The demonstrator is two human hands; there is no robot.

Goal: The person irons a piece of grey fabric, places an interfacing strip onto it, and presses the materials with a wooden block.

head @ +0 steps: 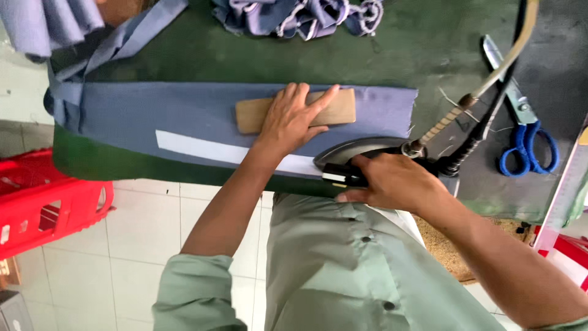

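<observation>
A long strip of blue-grey fabric (pixel 153 113) lies across a green padded ironing board (pixel 202 52). A white strip (pixel 202 149) runs along the fabric's near edge. My left hand (pixel 293 116) presses flat on a wooden block (pixel 340 110) that rests on the fabric. My right hand (pixel 392 182) grips the black handle of a steam iron (pixel 352 150), whose metal sole sits on the fabric's near edge, just right of the left wrist. A hose and a cable (pixel 490 76) run from the iron up to the right.
Blue-handled scissors (pixel 523 125) lie on the board at the right. Bundled blue and striped cloth (pixel 300 15) sits at the far edge, more blue cloth (pixel 55 24) hangs at the upper left. A red plastic crate (pixel 43 202) stands on the white tiled floor at the left.
</observation>
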